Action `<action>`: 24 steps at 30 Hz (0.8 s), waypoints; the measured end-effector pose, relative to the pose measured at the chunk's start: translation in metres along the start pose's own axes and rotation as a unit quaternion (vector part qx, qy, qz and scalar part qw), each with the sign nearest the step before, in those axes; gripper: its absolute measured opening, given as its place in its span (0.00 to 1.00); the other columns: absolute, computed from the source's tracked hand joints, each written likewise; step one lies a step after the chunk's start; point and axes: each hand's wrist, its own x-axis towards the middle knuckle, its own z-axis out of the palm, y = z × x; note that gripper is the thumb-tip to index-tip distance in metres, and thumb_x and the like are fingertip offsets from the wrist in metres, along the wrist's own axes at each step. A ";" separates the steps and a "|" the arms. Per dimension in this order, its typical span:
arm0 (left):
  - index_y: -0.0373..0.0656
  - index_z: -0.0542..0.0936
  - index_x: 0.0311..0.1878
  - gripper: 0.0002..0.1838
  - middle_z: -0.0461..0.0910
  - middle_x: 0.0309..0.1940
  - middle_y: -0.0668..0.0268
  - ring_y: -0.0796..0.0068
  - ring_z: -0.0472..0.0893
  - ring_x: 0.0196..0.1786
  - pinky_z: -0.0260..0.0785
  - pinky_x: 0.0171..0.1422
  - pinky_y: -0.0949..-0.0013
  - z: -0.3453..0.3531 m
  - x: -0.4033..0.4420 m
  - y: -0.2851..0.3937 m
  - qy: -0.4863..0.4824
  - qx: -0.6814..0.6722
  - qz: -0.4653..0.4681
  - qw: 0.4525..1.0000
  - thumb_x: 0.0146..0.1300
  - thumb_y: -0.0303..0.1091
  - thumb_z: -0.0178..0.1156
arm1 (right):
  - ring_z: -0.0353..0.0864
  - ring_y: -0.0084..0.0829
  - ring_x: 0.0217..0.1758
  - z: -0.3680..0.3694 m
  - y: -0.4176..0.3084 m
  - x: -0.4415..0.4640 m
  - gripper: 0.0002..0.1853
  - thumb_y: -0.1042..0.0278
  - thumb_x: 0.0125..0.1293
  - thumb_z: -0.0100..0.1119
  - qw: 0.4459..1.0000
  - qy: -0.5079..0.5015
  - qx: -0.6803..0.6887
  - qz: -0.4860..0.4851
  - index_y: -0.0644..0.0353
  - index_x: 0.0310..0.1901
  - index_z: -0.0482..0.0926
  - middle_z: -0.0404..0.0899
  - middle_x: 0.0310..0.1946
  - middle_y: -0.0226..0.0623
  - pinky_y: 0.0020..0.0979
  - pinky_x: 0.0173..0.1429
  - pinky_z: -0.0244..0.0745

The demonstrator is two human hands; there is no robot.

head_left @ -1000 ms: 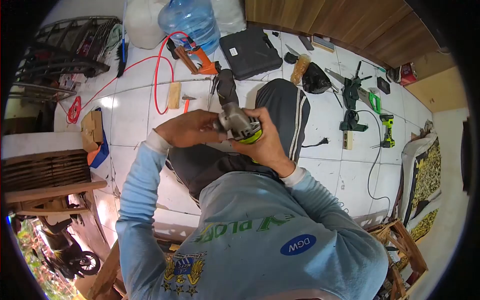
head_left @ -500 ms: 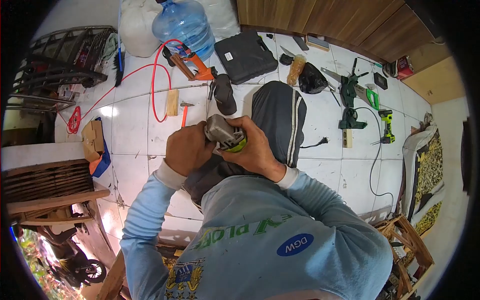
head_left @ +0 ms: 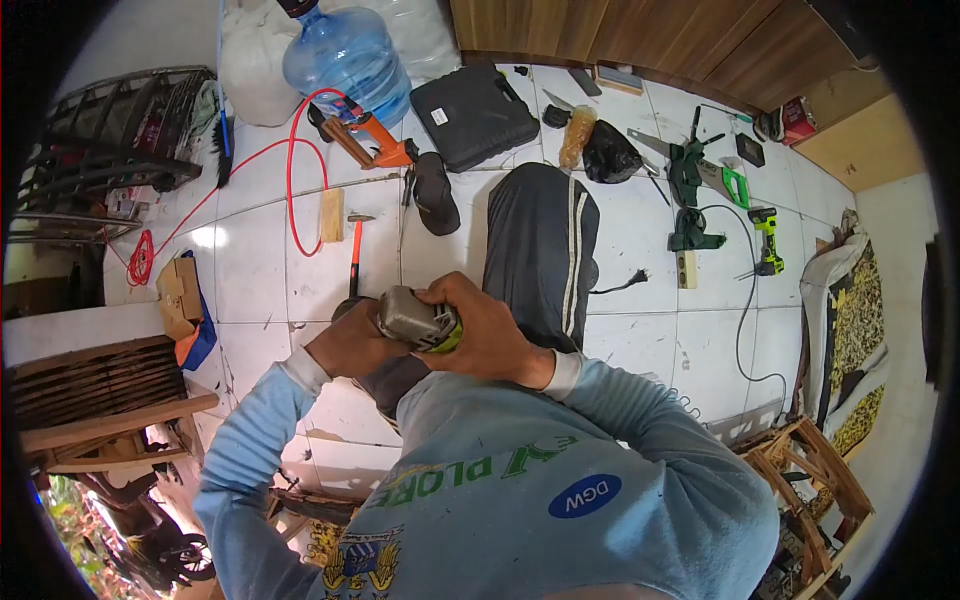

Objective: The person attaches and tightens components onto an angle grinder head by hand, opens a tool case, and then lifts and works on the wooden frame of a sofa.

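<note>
A grey and lime-green power tool (head_left: 412, 316) is held between both hands in front of my lap, its metal head facing up. My right hand (head_left: 484, 328) wraps round the green body from the right side. On the left, my left hand (head_left: 352, 342) is closed against the near left side of the metal head; its fingertips are hidden beneath the tool. Beyond the hands, a hammer (head_left: 356, 252) with an orange handle lies on the white tiles, beside a small wood block (head_left: 332, 215). A dark cap-like object (head_left: 436, 194) rests to its right.
An orange nail gun (head_left: 385, 145) with a red hose, a black case (head_left: 474, 116) and a blue water bottle (head_left: 348, 62) stand beyond. To the right lie a green-handled saw (head_left: 735, 187), a lime drill (head_left: 767, 241) and a black cable (head_left: 752, 318). My bent knee (head_left: 540, 235) is raised mid-view.
Both hands have come down and closer to my body with the tool. The left hand has closed in against the metal head. The view has shifted slightly.
</note>
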 end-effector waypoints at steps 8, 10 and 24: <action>0.42 0.77 0.66 0.27 0.85 0.44 0.65 0.75 0.86 0.45 0.82 0.50 0.69 -0.004 -0.009 0.012 -0.191 -0.014 -0.177 0.965 0.68 0.41 0.73 | 0.82 0.46 0.63 -0.011 0.013 0.002 0.41 0.56 0.52 0.84 0.985 -0.153 0.046 -0.069 0.58 0.64 0.71 0.76 0.60 0.44 0.42 0.65 0.78; 0.42 0.77 0.66 0.28 0.86 0.46 0.64 0.72 0.86 0.48 0.81 0.53 0.67 0.002 -0.012 0.009 -0.152 -0.042 -0.137 0.978 0.67 0.41 0.74 | 0.81 0.45 0.66 -0.011 0.018 0.006 0.45 0.56 0.52 0.85 0.978 -0.189 0.073 -0.055 0.58 0.68 0.70 0.76 0.63 0.46 0.39 0.69 0.76; 0.41 0.85 0.56 0.25 0.84 0.37 0.50 0.44 0.83 0.45 0.77 0.51 0.50 0.032 0.054 -0.030 0.514 0.363 -0.016 0.777 0.52 0.32 0.71 | 0.80 0.58 0.65 0.012 0.043 0.034 0.51 0.65 0.53 0.79 0.999 -0.019 0.046 0.000 0.60 0.77 0.59 0.78 0.62 0.58 0.47 0.68 0.76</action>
